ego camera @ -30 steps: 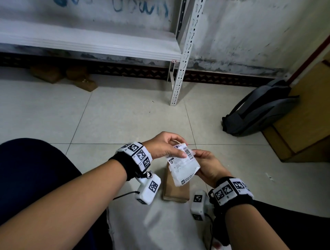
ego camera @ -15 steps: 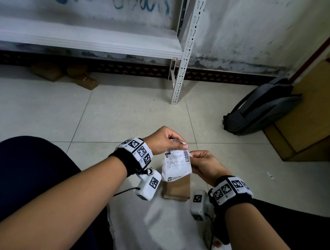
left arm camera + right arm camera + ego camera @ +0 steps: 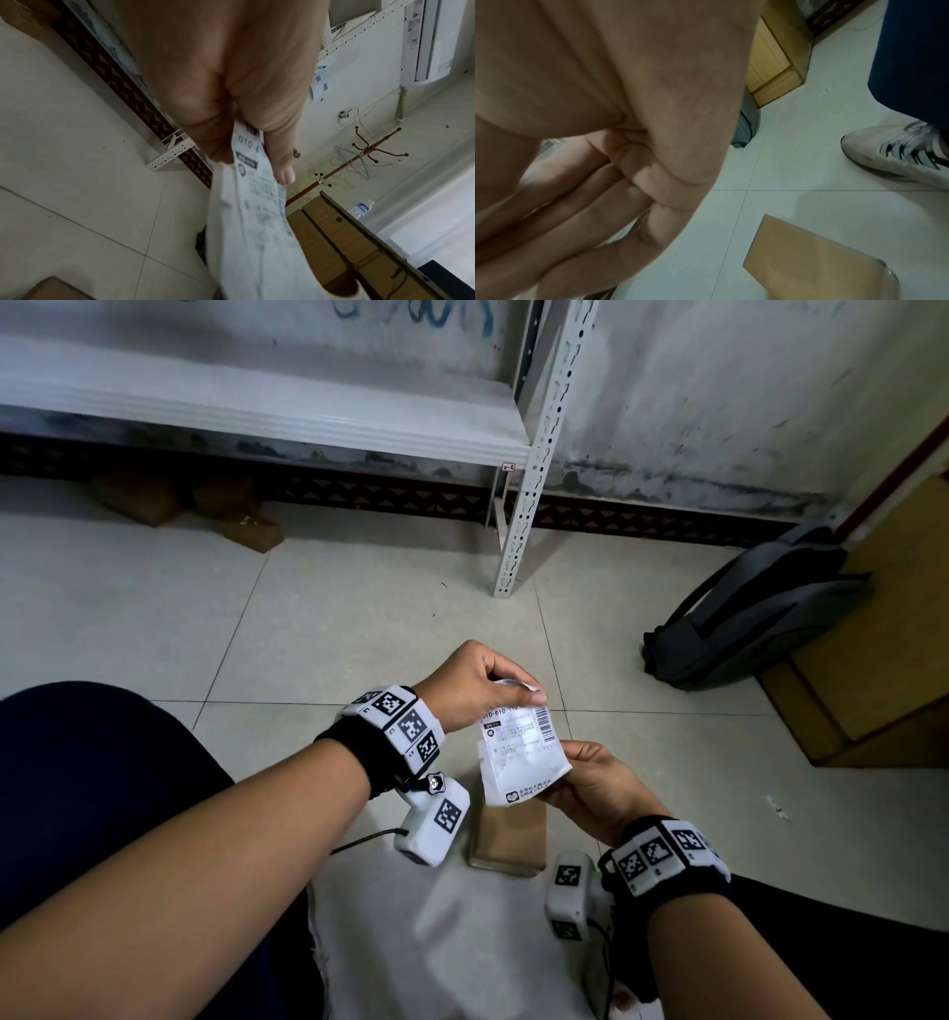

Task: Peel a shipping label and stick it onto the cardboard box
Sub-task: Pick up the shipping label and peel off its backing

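Since a second ago the label [image 3: 518, 757] hangs straighter; left hand [image 3: 472, 683] pinches its top, right hand [image 3: 590, 788] clamps the bottom, above the box [image 3: 508, 839] on the floor. Freed adhesive could fold onto itself

I seem to be in a bare storeroom or back room: pale floor tiles [image 3: 359, 618], a stained whitewashed wall [image 3: 693, 403] and a slotted metal shelving rack [image 3: 534, 469] with small cardboard parcels [image 3: 246, 526] beneath it. A grey backpack [image 3: 744, 618] slumps beside a wooden cabinet [image 3: 883, 649]. From my left wrist, a coat stand [image 3: 365, 152] and standing air conditioner [image 3: 424, 40] show.
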`<state>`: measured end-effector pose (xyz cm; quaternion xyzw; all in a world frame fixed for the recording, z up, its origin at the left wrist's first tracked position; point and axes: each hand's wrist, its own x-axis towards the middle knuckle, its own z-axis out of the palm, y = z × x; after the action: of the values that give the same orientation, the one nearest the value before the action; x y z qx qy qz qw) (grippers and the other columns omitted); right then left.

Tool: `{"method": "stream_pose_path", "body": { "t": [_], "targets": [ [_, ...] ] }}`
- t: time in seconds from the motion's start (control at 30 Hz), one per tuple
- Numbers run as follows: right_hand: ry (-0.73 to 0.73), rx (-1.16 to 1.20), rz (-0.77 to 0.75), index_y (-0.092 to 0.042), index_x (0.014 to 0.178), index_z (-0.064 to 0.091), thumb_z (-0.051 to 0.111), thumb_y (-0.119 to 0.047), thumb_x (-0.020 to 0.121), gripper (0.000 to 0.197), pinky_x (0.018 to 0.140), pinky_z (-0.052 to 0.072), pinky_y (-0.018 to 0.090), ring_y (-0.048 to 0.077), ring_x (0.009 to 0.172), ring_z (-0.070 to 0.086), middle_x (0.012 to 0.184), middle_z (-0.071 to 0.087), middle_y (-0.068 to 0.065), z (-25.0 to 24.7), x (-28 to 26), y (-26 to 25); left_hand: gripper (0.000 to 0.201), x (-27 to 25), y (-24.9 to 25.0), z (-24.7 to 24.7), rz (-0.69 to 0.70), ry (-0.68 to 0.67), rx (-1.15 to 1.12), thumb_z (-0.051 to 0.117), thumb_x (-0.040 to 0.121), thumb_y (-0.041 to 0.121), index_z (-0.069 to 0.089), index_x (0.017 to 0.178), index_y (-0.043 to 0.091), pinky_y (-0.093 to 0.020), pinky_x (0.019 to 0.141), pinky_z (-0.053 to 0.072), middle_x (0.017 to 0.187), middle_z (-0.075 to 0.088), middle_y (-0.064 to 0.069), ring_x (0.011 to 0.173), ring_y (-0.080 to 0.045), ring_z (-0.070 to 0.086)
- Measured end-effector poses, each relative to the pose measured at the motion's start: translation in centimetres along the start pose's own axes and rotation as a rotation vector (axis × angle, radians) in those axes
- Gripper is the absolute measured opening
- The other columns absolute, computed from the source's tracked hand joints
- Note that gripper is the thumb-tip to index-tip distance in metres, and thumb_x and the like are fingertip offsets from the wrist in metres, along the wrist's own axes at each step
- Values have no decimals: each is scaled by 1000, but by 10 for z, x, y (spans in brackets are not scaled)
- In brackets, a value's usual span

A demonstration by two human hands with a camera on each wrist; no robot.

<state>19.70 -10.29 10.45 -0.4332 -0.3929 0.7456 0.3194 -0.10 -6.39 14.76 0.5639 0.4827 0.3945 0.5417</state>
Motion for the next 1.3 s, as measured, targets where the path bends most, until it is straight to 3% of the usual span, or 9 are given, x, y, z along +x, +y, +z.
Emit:
{"method": "stream_pose_path", "body": {
  "t": [0.1,0.23,0.37,0.53,0.7,0.83,1.0,1.17,1.3],
  "targets": [
    [18,41,-5,6,100,77,74,-6,70,32,84,60,40,31,87,75,97,76,23,2,0,4,25,2,5,-1,12,39,-31,83,76,14,78,96,-2,-26,82,58,94,78,-15,86,-16,73],
    [69,62,21,2,92,78,71,-5,71,24,67,62,30,25,73,71,87,74,21,5,0,7,23,2,13,-6,26,58,-87,80,79,9,77,98,-4,-21,75,57,93,77,-15,82,-14,72],
    [69,56,2,-1,96,77,67,1,78,21,67,62,31,25,74,72,90,76,20,8,-2,3,28,-2,15,-9,10,22,-82,81,77,5,76,103,-3,-22,74,58,96,77,-13,84,-15,73],
    [-5,57,-39,-3,122,68,62,10,82,42,79,60,41,35,103,71,118,72,23,12,-3,-7,50,-6,16,-14,-57,-177,-75,78,73,-10,69,120,3,-33,87,60,108,75,4,100,-11,72],
    [20,116,-73,-11,116,71,68,-10,88,28,82,58,41,27,91,73,104,74,16,30,3,-6,56,-8,15,-7,-135,-209,-143,75,73,-16,66,125,1,-31,76,62,112,74,4,92,-13,72],
    [5,155,-103,1,115,66,63,5,89,27,71,59,38,26,75,70,90,70,19,35,4,-4,57,-8,17,-15,-155,-223,-81,77,71,-14,67,124,1,-30,74,62,116,73,-7,94,-19,71],
    [15,28,-46,-3,103,75,75,-12,78,27,73,54,40,31,77,71,97,72,24,32,2,-2,56,-8,21,-21,-170,-294,52,80,69,-12,70,121,5,-20,61,56,109,76,-14,82,-13,71],
    [-36,-62,11,-8,97,79,69,1,80,22,70,59,36,26,81,74,100,76,18,26,0,3,53,-7,27,-25,-148,-353,133,80,70,-11,70,120,5,-22,63,57,107,76,-16,83,-14,71],
    [-44,-56,31,-8,95,81,73,-4,75,22,71,60,37,25,82,75,96,77,14,25,1,5,53,-6,34,-28,-117,-374,178,80,70,-11,71,119,6,-23,65,58,106,76,-15,85,-15,71]
  ]
}}
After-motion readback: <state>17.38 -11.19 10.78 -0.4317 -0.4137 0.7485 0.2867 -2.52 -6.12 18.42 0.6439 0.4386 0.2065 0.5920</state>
